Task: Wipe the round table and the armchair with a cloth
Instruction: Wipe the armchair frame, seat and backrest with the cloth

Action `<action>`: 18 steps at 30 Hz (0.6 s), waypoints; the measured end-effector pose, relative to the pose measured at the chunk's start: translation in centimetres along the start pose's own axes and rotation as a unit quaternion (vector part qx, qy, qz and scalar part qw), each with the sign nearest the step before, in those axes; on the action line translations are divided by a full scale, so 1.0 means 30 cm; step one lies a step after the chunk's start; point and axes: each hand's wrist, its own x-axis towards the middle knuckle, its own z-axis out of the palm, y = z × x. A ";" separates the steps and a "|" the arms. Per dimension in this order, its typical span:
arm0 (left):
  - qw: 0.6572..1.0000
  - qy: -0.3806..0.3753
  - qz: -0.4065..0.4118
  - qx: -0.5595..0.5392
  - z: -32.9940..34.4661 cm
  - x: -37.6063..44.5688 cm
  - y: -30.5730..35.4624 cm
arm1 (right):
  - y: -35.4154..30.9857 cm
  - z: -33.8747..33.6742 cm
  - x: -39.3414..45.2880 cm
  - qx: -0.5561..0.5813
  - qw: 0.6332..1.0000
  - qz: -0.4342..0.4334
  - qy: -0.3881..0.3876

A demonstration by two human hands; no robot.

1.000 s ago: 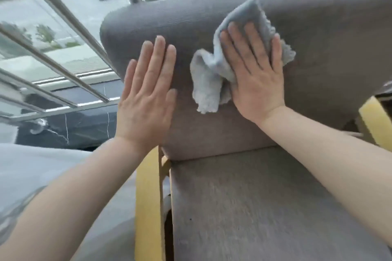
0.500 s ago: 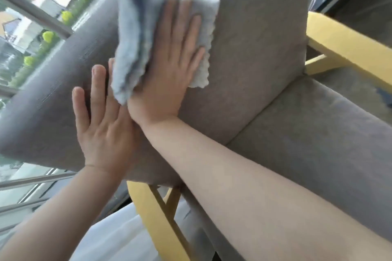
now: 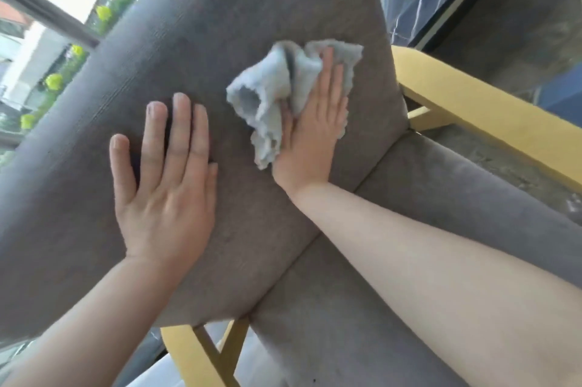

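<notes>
Nearest, the grey seat cushion [image 3: 362, 308] of the armchair [image 3: 472, 185] runs under both forearms. The left hand [image 3: 163, 191] lies flat on the backrest [image 3: 220, 24], fingers [image 3: 181, 122] straight and spread, holding nothing. Beyond it, to the right, the right hand [image 3: 315, 131] presses the crumpled grey cloth [image 3: 277, 93] against the backrest with straight fingers. The yellow wooden armrest [image 3: 491, 115] stands further right, with window rails [image 3: 47, 15] behind.

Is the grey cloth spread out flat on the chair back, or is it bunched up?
Bunched up. The cloth lies crumpled in folds under the flat right hand, and one rolled end sticks out toward the left hand.
</notes>
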 end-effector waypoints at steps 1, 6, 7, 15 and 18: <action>1.000 0.000 0.018 0.011 0.005 0.012 0.010 | 0.004 -0.004 0.073 -0.011 0.996 0.085 0.032; 0.997 -0.019 0.072 0.002 0.065 0.081 0.046 | -0.166 0.013 0.091 0.117 0.986 0.075 0.092; 0.997 -0.014 0.072 0.003 0.074 0.082 0.047 | -0.126 0.020 0.002 0.095 0.994 0.016 0.044; 0.995 -0.033 0.094 -0.004 0.104 0.065 0.045 | -0.043 0.012 0.165 0.106 0.977 0.141 0.122; 0.991 -0.085 0.091 -0.059 0.129 0.074 0.031 | -0.029 0.034 -0.030 0.086 0.996 0.023 0.029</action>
